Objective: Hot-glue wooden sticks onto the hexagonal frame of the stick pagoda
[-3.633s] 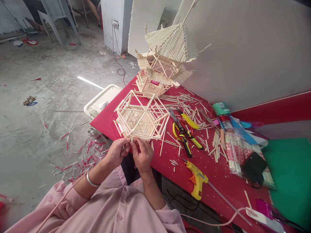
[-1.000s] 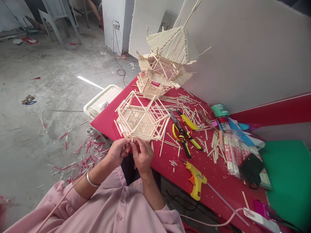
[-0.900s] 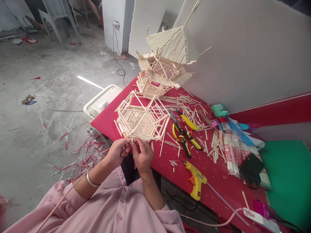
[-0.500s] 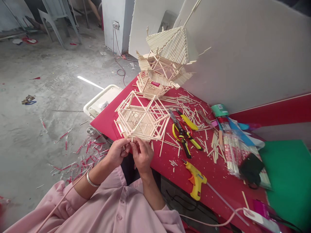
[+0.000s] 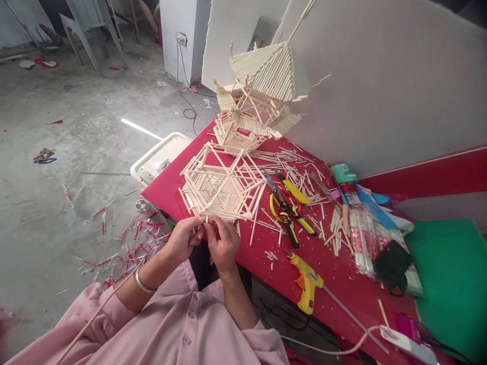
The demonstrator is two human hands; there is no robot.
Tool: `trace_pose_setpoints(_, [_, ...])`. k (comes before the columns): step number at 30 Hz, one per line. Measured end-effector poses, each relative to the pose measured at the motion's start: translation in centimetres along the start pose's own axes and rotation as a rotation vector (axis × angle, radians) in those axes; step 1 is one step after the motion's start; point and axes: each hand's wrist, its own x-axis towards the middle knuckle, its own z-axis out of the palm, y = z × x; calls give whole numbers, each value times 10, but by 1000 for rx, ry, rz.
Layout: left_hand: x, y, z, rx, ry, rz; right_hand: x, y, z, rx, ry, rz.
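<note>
At the near edge of the red table, my left hand [image 5: 185,236] and my right hand [image 5: 223,243] meet with fingers pinched. A pale wooden stick [image 5: 207,219] shows between the fingertips, most of it hidden. Just beyond them lies an octagonal frame of wooden sticks [image 5: 228,185], with a spiral stick base inside. Whether my fingers also touch this frame I cannot tell. Behind it stands a tiered stick pagoda model [image 5: 262,83] with slatted roofs.
Right of the frame lie yellow-handled cutters [image 5: 285,210] and many loose sticks. A yellow glue gun [image 5: 307,281] rests near the table's front edge. Packets of sticks [image 5: 363,241] and a green board [image 5: 452,284] are farther right. Plastic wrappers [image 5: 142,235] litter the floor.
</note>
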Motion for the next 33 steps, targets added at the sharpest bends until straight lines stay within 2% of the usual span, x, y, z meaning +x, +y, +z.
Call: trace_pose_setpoints(33, [-1, 2, 3, -13, 8, -12, 0, 0, 0, -6, 0, -4])
